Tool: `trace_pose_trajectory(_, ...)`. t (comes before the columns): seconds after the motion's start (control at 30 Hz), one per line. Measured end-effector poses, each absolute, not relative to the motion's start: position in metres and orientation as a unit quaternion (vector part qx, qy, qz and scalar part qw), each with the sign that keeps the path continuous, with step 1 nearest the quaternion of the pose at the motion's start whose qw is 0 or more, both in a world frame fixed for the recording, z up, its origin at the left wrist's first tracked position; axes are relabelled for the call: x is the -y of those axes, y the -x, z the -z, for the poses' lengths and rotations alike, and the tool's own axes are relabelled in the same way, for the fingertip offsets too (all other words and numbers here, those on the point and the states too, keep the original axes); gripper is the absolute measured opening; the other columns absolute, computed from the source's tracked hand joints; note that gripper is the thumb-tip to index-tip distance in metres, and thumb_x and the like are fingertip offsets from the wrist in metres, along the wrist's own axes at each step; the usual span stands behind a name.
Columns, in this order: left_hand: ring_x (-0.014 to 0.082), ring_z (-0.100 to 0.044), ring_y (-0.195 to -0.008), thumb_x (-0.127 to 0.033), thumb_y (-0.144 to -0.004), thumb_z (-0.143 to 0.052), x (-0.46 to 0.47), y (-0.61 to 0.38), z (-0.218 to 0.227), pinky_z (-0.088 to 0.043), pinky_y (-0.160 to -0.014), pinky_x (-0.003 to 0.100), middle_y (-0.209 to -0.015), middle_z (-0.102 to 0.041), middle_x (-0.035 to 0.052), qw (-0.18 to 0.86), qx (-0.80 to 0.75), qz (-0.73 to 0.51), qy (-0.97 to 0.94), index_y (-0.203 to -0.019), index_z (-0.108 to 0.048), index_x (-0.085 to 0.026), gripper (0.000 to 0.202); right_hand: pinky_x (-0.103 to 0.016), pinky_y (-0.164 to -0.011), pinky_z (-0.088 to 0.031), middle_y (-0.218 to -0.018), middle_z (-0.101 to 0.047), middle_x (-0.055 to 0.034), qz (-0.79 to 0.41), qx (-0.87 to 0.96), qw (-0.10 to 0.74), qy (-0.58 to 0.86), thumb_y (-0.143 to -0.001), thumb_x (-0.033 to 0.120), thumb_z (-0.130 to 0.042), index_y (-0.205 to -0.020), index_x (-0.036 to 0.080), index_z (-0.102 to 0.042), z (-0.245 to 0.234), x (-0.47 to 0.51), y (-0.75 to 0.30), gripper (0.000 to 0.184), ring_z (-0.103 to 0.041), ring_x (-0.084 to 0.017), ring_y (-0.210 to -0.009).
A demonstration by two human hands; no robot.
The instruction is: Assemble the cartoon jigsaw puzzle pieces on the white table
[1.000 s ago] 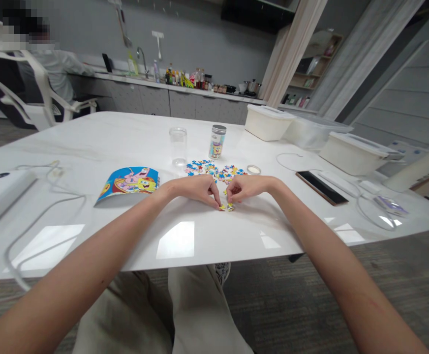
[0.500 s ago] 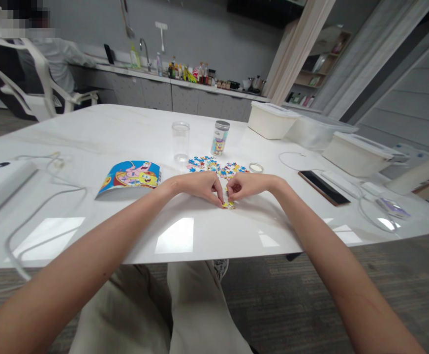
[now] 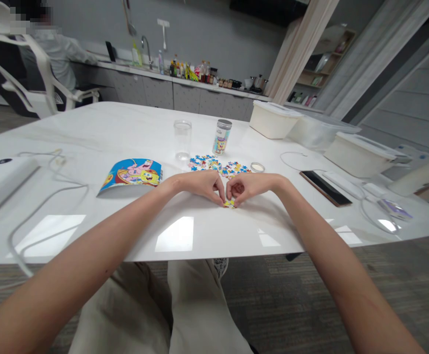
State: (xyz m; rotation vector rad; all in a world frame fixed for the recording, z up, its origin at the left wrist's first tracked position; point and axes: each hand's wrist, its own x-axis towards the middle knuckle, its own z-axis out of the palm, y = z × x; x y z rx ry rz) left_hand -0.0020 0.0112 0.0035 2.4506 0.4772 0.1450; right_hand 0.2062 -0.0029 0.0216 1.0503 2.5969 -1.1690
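Between my fingertips, small yellow jigsaw puzzle pieces point(image 3: 229, 204) lie at the white table top. My left hand point(image 3: 207, 187) pinches them from the left, thumb and forefinger together. From the right, my right hand point(image 3: 247, 187) is closed with its fingertips on the same pieces. Whether the pieces are fully joined is too small to tell. Just beyond my hands spreads a pile of loose puzzle pieces point(image 3: 204, 162), mostly blue with some yellow and red. A curved picture sheet point(image 3: 135, 173) with cartoon figures stands left of my left wrist.
Behind the pile stand a clear jar point(image 3: 182, 140) and a lidded cartoon-labelled canister point(image 3: 222, 137). A round lid point(image 3: 257, 167) lies right of the pile. Further right are a dark phone point(image 3: 325, 188), cables and storage boxes point(image 3: 274, 120). A person point(image 3: 52, 54) sits back left.
My right fingers have shifted slightly on the yellow puzzle pieces, and more of the pieces shows between my hands. My left hand has hardly moved. The camera view has shifted a little.
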Motion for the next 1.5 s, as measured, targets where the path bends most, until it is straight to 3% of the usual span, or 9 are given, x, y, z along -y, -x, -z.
trace_pose_trajectory(0.23,0.0085,-0.032,-0.050,-0.045,-0.072,-0.071,-0.016,0.003,-0.003,-0.023,-0.052,0.026,-0.049,-0.040,-0.0061,0.317,-0.177,-0.057,-0.930,-0.089,-0.079,-0.019,0.032,-0.023,-0.057,-0.036,-0.070,-0.064,-0.0001,0.380,-0.859,0.068,-0.337,-0.072,0.042,-0.073,-0.087,0.014,-0.071,-0.024,0.004,-0.205,0.032,-0.049,-0.009,-0.060)
trace_pose_trajectory(0.67,0.0080,-0.029,-0.048,-0.042,-0.073,-0.069,-0.016,0.005,-0.002,-0.020,-0.050,0.026,-0.049,-0.032,-0.0067,0.318,-0.192,-0.045,-0.927,-0.087,-0.079,-0.020,0.028,-0.023,-0.056,-0.036,-0.070,-0.062,0.0005,0.383,-0.853,0.072,-0.348,-0.073,0.036,-0.072,-0.081,0.014,-0.067,-0.021,0.002,-0.210,0.024,-0.049,-0.009,-0.059)
trace_pose_trajectory(1.07,0.0076,-0.032,-0.049,-0.040,-0.075,-0.068,-0.012,-0.001,-0.002,-0.021,-0.051,0.025,-0.050,-0.035,-0.0064,0.302,-0.174,-0.068,-0.935,-0.087,-0.079,-0.021,0.025,-0.023,-0.059,-0.039,-0.072,-0.064,-0.0002,0.394,-0.865,0.012,-0.311,-0.075,0.029,-0.069,-0.078,0.014,-0.063,-0.028,0.001,-0.214,0.016,-0.052,-0.009,-0.062)
trace_pose_trajectory(1.3,0.0078,-0.030,-0.049,-0.042,-0.075,-0.070,-0.010,0.001,-0.006,-0.021,-0.051,0.025,-0.049,-0.037,-0.0064,0.302,-0.172,-0.067,-0.935,-0.093,-0.079,-0.024,0.027,-0.023,-0.059,-0.041,-0.074,-0.067,-0.0012,0.419,-0.851,0.019,-0.315,-0.075,0.031,-0.069,-0.080,0.015,-0.064,-0.023,-0.001,-0.213,0.018,-0.055,-0.010,-0.062)
trace_pose_trajectory(1.5,0.0078,-0.039,-0.054,-0.041,-0.079,-0.064,-0.009,-0.002,-0.004,-0.026,-0.054,0.024,-0.061,-0.060,-0.0026,0.347,-0.190,-0.082,-0.915,-0.083,-0.078,-0.019,0.026,-0.024,-0.061,-0.041,-0.074,-0.066,-0.0014,0.385,-0.863,-0.004,-0.326,-0.078,0.030,-0.065,-0.082,0.015,-0.065,-0.020,0.000,-0.207,0.016,-0.056,-0.011,-0.066)
